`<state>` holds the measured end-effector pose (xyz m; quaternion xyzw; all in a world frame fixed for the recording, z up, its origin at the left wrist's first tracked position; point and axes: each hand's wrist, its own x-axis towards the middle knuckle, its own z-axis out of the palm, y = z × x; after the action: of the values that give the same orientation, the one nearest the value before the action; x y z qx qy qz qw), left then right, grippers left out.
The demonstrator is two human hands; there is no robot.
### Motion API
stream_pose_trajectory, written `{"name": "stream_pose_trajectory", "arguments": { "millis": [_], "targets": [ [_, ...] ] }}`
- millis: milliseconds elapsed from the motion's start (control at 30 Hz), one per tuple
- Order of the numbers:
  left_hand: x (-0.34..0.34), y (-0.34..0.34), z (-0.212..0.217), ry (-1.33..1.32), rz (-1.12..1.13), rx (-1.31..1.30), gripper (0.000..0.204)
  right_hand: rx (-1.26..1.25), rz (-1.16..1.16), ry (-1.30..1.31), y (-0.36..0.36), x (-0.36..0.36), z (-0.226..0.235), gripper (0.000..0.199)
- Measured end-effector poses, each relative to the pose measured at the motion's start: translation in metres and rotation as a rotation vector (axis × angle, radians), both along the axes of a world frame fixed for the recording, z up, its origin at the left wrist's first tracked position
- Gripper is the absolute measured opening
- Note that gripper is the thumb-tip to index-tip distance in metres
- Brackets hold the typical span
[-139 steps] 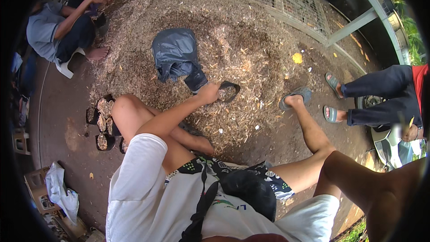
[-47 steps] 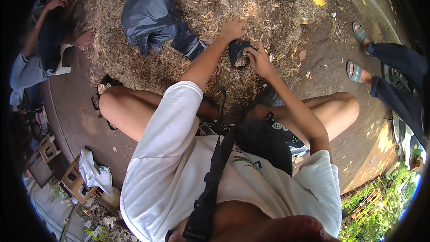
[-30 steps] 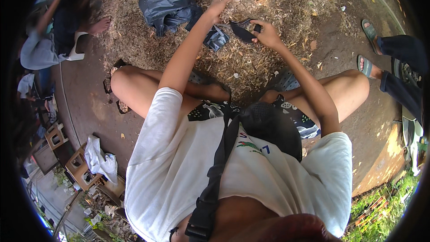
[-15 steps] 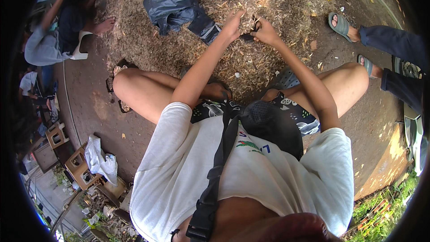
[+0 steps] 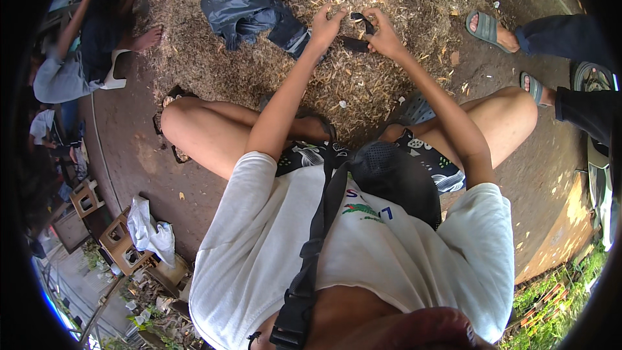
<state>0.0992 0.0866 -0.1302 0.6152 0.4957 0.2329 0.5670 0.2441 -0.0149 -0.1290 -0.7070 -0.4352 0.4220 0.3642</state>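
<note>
Both arms outstretched, left hand [image 5: 326, 24] and right hand [image 5: 382, 32] in pinching grip on small black bag [image 5: 358, 31].

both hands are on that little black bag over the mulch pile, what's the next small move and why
Probably pull the mouth of the small black bag wider. The left hand and right hand each pinch an edge of it above the pile of dry mulch, and it looks mostly flat and narrow, so little would go in as it is.
</note>
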Motion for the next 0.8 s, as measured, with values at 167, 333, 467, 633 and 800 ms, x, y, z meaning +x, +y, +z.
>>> {"name": "stream_pose_trajectory", "arguments": {
  "millis": [167, 333, 467, 633, 800],
  "targets": [
    [-0.006, -0.007, 0.007, 0.085, -0.118, 0.143, 0.064, 0.073, 0.156, -0.388, -0.003, 0.006, -0.012, 0.031],
    [-0.017, -0.013, 0.007, 0.121, -0.538, 0.467, 0.039, 0.114, 0.108, -0.408, -0.002, 0.000, -0.012, 0.041],
    [-0.020, -0.020, 0.011, 0.225, -0.723, 0.690, 0.033, 0.110, 0.112, -0.348, 0.001, -0.003, -0.004, 0.048],
    [-0.011, -0.024, 0.011, 0.476, -0.578, 0.615, 0.034, 0.052, 0.150, -0.322, 0.006, -0.001, -0.001, 0.054],
    [0.002, -0.022, -0.004, 0.443, -0.329, 0.773, 0.031, 0.085, 0.126, -0.337, 0.006, -0.004, -0.005, 0.053]
  ]
}}
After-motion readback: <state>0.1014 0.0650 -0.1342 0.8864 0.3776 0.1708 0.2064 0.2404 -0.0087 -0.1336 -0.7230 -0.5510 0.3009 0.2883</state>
